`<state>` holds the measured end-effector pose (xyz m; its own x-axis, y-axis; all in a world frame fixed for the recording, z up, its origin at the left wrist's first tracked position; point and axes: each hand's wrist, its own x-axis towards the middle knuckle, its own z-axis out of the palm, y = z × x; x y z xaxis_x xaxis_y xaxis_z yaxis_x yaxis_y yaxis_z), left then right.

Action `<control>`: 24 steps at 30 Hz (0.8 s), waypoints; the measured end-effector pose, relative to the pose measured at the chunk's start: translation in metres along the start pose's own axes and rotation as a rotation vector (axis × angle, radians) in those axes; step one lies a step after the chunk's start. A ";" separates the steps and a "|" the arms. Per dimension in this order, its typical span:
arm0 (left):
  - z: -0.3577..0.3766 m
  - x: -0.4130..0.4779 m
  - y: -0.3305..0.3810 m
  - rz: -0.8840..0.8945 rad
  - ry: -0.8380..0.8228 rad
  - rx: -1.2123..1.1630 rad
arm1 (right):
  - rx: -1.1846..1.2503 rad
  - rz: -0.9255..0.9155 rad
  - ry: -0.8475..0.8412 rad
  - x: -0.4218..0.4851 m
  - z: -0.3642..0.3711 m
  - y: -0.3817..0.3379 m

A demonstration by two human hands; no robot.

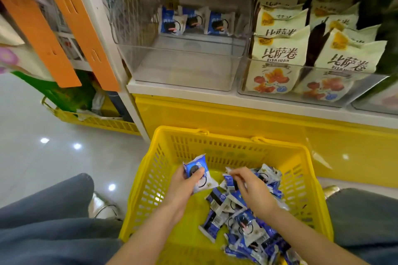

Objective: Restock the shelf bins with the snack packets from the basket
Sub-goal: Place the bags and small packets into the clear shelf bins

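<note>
A yellow plastic basket [228, 142] sits on the floor between my knees, with a heap of blue-and-white snack packets [243, 221] inside. My left hand [185, 183] grips a small stack of these packets [199, 171] above the basket's left side. My right hand [251, 187] reaches into the heap and pinches the top edge of one packet [229, 179]. On the shelf above stands a clear bin [185, 58], with three of the same packets [195, 22] upright at its back.
A neighbouring clear bin [312, 75] to the right holds several cream pizza-roll bags. The yellow shelf base [237, 114] rises right behind the basket. Orange strips [84, 28] hang at the left, with a second yellow basket [97, 121] on the tiled floor.
</note>
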<state>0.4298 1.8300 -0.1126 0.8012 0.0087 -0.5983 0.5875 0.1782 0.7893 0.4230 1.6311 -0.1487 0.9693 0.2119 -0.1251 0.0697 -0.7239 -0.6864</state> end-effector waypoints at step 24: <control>0.006 0.015 -0.031 -0.069 0.144 0.293 | 0.150 0.523 -0.126 0.023 0.026 0.036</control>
<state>0.4244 1.8189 -0.1458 0.7465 0.1492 -0.6485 0.6642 -0.1070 0.7399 0.4413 1.6269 -0.1954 0.8295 -0.0668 -0.5545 -0.4560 -0.6544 -0.6032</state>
